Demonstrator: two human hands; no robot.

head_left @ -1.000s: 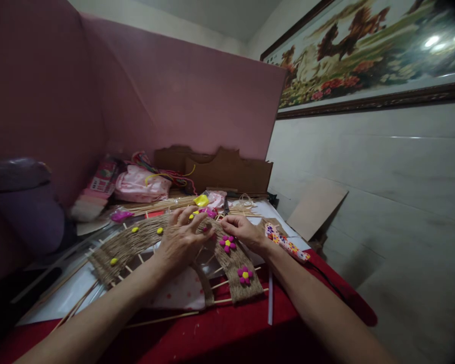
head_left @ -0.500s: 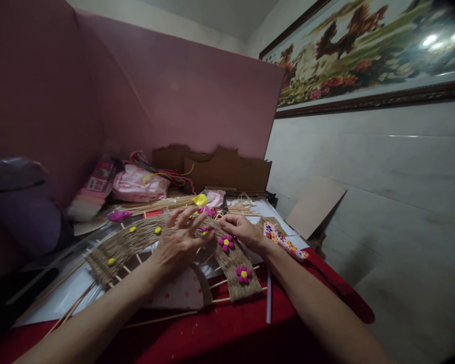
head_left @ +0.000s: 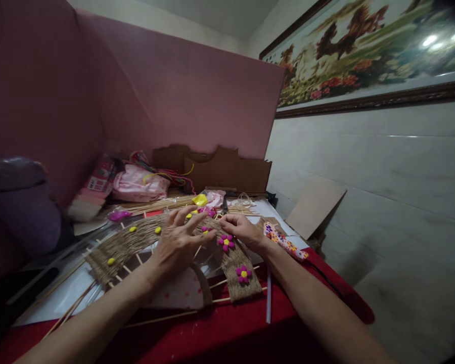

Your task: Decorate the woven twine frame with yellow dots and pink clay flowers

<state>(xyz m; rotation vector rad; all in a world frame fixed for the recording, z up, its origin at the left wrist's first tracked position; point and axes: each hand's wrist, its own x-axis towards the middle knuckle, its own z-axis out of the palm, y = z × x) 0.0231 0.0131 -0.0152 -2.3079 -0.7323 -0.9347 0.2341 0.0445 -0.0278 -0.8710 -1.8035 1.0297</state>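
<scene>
An arched band of woven brown twine on thin sticks (head_left: 109,247) lies across the work surface. Yellow dots of clay (head_left: 157,230) sit along its left part, and magenta flowers with yellow centres (head_left: 243,274) run down its right part. My left hand (head_left: 178,240) rests over the middle of the band with its fingers spread, near a partly covered magenta flower (head_left: 206,231). Beside it, at the band's upper right edge, my right hand (head_left: 240,230) has thumb and fingertips pinched together. Whatever may be between those fingertips is too small to make out.
Behind the band are a yellow packet (head_left: 200,200), bundled thin sticks (head_left: 155,205) and a pink cloth bundle (head_left: 140,183). Torn cardboard (head_left: 227,172) leans at the back. A flower-patterned strip (head_left: 286,241) lies right, beyond a clear stick (head_left: 269,298) on red cloth (head_left: 250,328).
The fingers of my left hand have shifted slightly, showing a bit more of the flower under them. My right hand keeps its pinch in the same place.
</scene>
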